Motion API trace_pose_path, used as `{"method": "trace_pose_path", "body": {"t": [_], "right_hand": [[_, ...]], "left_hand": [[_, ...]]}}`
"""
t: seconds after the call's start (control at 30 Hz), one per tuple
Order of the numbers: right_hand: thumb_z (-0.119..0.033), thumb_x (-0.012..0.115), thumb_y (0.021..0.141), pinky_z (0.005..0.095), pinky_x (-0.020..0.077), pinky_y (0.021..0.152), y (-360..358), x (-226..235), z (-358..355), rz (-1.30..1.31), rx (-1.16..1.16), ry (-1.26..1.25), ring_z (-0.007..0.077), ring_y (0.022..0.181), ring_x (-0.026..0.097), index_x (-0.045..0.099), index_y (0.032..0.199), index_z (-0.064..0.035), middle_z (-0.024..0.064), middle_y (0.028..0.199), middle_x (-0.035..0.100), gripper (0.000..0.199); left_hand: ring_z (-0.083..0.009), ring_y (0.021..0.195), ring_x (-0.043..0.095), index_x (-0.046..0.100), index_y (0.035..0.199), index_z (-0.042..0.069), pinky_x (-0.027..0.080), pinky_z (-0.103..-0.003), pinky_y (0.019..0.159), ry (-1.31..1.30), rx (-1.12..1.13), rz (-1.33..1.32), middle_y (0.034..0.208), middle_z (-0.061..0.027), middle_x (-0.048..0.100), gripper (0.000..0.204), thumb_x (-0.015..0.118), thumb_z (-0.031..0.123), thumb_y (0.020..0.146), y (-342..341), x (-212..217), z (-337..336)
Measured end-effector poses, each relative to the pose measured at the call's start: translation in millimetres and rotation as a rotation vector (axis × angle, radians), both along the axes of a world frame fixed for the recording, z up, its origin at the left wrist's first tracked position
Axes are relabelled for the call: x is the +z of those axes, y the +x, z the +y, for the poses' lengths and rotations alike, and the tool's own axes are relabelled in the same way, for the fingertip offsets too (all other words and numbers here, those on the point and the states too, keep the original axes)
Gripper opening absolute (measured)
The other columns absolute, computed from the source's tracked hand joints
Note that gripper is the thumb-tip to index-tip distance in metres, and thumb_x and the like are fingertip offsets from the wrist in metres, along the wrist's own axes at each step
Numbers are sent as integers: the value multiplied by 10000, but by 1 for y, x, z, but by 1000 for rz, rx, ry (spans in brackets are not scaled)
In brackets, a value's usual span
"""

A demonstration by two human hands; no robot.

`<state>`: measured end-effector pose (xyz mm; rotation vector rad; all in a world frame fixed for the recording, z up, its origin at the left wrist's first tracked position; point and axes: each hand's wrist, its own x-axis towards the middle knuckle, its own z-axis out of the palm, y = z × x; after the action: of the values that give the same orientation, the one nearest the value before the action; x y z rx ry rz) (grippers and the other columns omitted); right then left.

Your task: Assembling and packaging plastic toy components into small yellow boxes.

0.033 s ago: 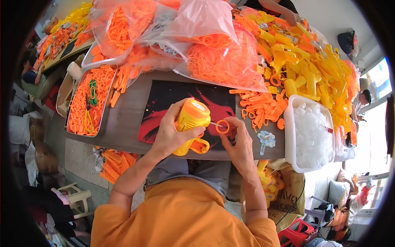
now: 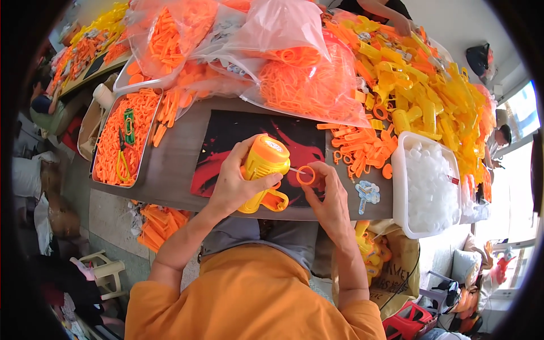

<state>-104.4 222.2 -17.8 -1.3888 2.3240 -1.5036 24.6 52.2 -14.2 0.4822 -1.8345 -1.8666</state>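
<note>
My left hand (image 2: 233, 180) is wrapped round a yellow plastic toy housing (image 2: 265, 161) with an orange round cap on top and a looped handle below. The toy is tilted over the front of a black and red mat (image 2: 226, 133). An orange ring (image 2: 306, 175) stands just right of the toy, with a thin pale stem or cord running from it into the toy's side. My right hand (image 2: 330, 195) is closed at the ring's right edge, fingertips partly hidden. On the table to its right lie pale blue printed pieces (image 2: 368, 195).
A metal tray (image 2: 135, 180) of small orange parts, with pliers on them, stands left. Plastic bags of orange parts (image 2: 306, 85) line the back. Yellow parts (image 2: 419, 85) are heaped back right. A white bin (image 2: 399, 187) holds translucent pieces. Loose orange parts (image 2: 362, 150) lie beside it.
</note>
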Motion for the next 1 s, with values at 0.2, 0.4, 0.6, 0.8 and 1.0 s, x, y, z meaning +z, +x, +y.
{"method": "trace_pose_path", "body": {"t": [0.2,0.4,0.6,0.8,1.0], "right_hand": [[-65,643,935,210,450,653,0,2,-4,-360,114,13,62,757,548,553,1080,-26,37,948,633,175],[-167,572,1009,168,393,636,0,-27,-30,-924,200,-246,20,712,470,560,1053,-37,-22,942,599,137],[-135,589,997,178,442,759,12,-29,-42,-927,177,-311,45,835,528,560,1045,-35,-10,979,593,115],[-81,603,965,263,468,926,25,-35,-47,-646,119,-376,127,994,562,426,1245,-18,84,1144,543,337],[-259,541,1014,334,376,1051,28,-55,-53,-804,161,-351,209,1246,467,324,1425,-18,122,1351,469,523]], "left_hand": [[-122,1102,574,502,1326,15,503,-292,927,258,-176,-2,1203,-47,592,615,807,175,816,-4,-1,-18],[-119,1138,557,509,1340,20,441,-289,1000,320,-228,29,1209,-38,607,562,758,202,870,-7,-21,-26],[-156,1237,479,233,1520,61,379,-325,1076,377,-210,154,1367,-81,467,849,760,207,871,-12,-20,-19],[-166,1199,489,147,1543,93,405,-328,1050,177,-89,150,1307,-85,468,1083,871,217,747,-19,-30,-2],[-170,1157,525,241,1500,52,425,-332,1037,82,58,225,1283,-92,500,1046,893,212,698,-30,-44,8]]}}
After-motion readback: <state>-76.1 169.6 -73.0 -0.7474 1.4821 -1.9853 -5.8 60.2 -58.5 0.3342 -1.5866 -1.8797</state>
